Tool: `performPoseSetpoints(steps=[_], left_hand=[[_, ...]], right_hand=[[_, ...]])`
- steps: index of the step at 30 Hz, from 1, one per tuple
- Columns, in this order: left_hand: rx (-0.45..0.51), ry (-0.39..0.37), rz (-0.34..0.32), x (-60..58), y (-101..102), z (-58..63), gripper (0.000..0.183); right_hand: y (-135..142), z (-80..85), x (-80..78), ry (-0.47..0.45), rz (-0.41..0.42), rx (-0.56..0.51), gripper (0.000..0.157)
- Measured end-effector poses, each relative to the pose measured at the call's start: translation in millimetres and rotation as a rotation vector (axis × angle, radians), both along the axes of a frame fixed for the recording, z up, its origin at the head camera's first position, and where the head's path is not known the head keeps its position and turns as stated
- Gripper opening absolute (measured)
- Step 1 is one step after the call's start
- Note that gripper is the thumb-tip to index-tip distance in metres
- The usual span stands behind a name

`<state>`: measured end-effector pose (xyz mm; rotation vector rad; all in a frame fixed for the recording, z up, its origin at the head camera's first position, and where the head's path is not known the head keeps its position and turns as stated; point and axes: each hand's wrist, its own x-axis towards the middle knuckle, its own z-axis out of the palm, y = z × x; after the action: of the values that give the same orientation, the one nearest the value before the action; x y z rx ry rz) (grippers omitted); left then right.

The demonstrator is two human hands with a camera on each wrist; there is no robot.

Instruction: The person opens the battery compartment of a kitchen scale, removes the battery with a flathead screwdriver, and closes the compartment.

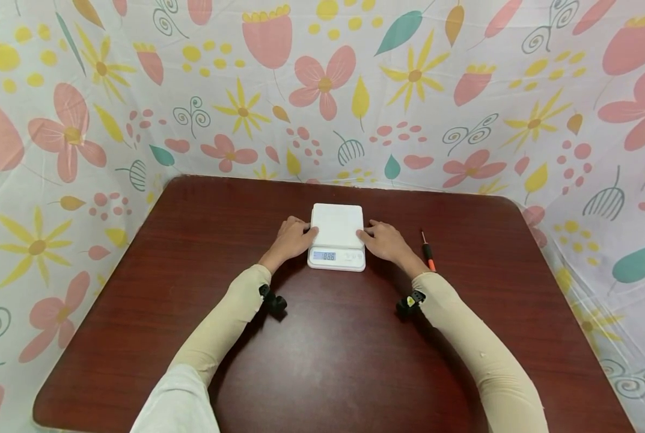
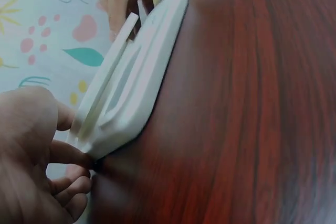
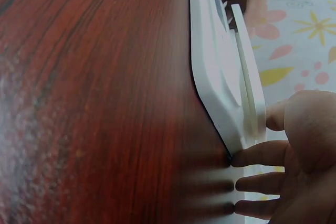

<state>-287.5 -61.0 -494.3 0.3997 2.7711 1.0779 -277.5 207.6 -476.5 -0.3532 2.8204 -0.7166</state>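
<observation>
A white digital kitchen scale point(image 1: 337, 226) lies flat on the table, its lit display point(image 1: 324, 256) showing digits at the near left corner. My left hand point(image 1: 291, 238) holds the scale's left side. In the left wrist view, the thumb of that hand point(image 2: 29, 145) touches the weighing plate's edge and a finger meets the base near the tabletop. On the opposite side my right hand point(image 1: 386, 242) grips the scale in the same way. The right wrist view shows its thumb at the plate and its index fingertip at the base's lower edge, other fingers below point(image 3: 260, 183).
A screwdriver point(image 1: 428, 254) with a black and orange handle lies right of the scale, beyond my right wrist. The dark red-brown wooden table point(image 1: 333, 361) has rounded corners. Flower-printed cloth point(image 1: 322, 120) hangs behind it and along both sides.
</observation>
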Motion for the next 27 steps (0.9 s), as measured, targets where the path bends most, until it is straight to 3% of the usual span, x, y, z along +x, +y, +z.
performPoseSetpoints(steps=[5,12,19,23,27], left_hand=[[0.102,-0.049,0.049,1.5,1,-1.2,0.053],[0.148,-0.064,0.068,2.4,0,-2.0,0.054],[0.251,-0.102,0.082,4.3,-2,-1.7,0.054],[0.272,-0.167,0.116,7.0,-3,2.4,0.058],[0.279,-0.185,0.142,8.6,-4,4.5,0.059]], right_hand=[[2,-2.1,0.2,-0.007,-0.002,-0.041,0.058],[5,-3.0,1.9,-0.007,-0.010,-0.067,0.060],[4,-0.7,5.4,0.012,-0.011,-0.082,0.060],[2,1.3,7.9,0.021,-0.042,-0.104,0.061],[-1,4.2,11.4,0.025,-0.078,-0.121,0.062]])
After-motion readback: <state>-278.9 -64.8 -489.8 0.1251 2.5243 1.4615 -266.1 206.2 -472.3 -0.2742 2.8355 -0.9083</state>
